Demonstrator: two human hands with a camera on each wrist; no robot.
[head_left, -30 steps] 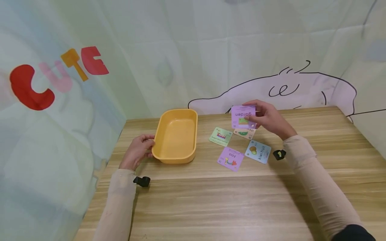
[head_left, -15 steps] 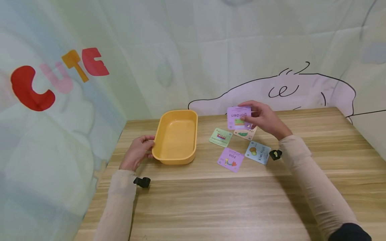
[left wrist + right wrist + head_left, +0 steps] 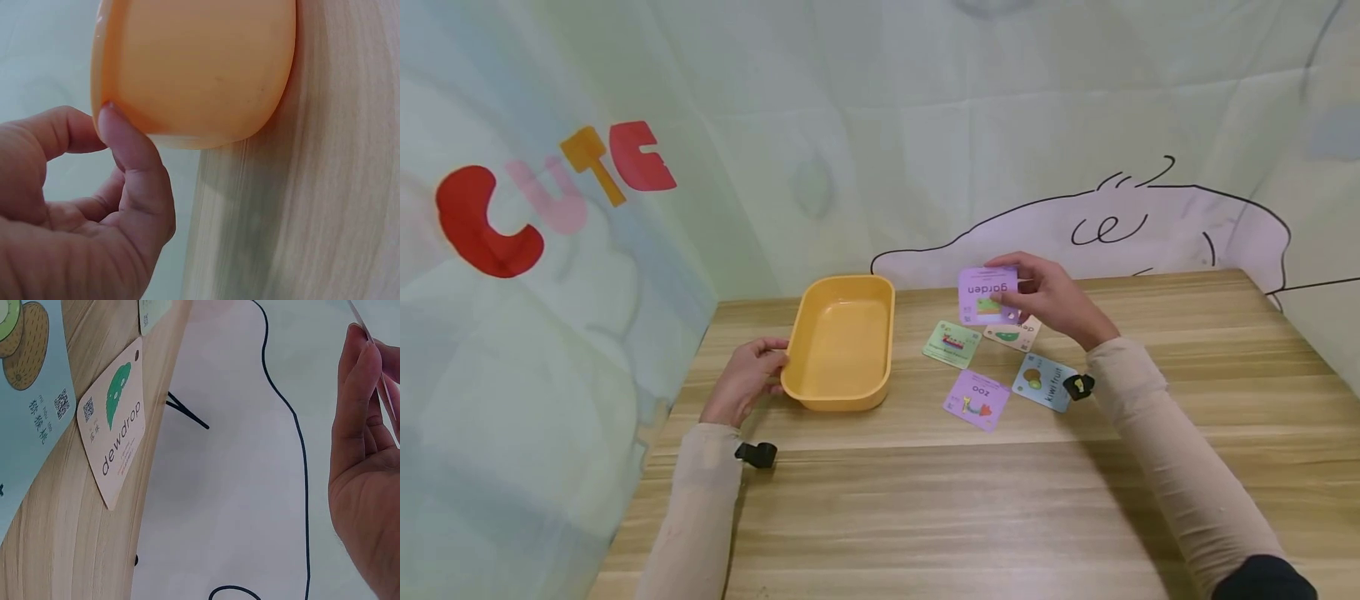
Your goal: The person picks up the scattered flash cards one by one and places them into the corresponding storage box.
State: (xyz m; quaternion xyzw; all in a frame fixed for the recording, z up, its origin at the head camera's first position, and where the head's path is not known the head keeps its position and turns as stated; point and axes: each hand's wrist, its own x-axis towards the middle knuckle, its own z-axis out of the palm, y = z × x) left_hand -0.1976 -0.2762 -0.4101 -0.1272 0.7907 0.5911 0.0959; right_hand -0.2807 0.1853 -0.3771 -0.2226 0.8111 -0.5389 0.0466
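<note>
My left hand [image 3: 749, 379] pinches the near left edge of a yellow plastic tray [image 3: 837, 400], thumb and finger on its rim in the left wrist view. My right hand [image 3: 1054, 298] holds up a purple flash card [image 3: 973, 310] printed "garden", pinched at its right side above the table. The right wrist view shows that card [image 3: 390, 403] nearly edge-on. Below it lies a pale pink "dewdrop" card [image 3: 114, 425], partly covered in the head view. Around it on the table are a green card [image 3: 952, 344] with a boat, a purple "zoo" card [image 3: 977, 399] and a blue "kiwi fruit" card [image 3: 1042, 382].
The wooden table [image 3: 925, 517] ends at a printed cloth backdrop [image 3: 910, 167] behind and to the left. The tray stands left of the cards, its bare inside showing. Black wrist cameras sit at both cuffs.
My right hand has moved a little left with the "garden" card, baring more of the "dewdrop" card. My left hand and the tray stay in place; the head view has shifted slightly.
</note>
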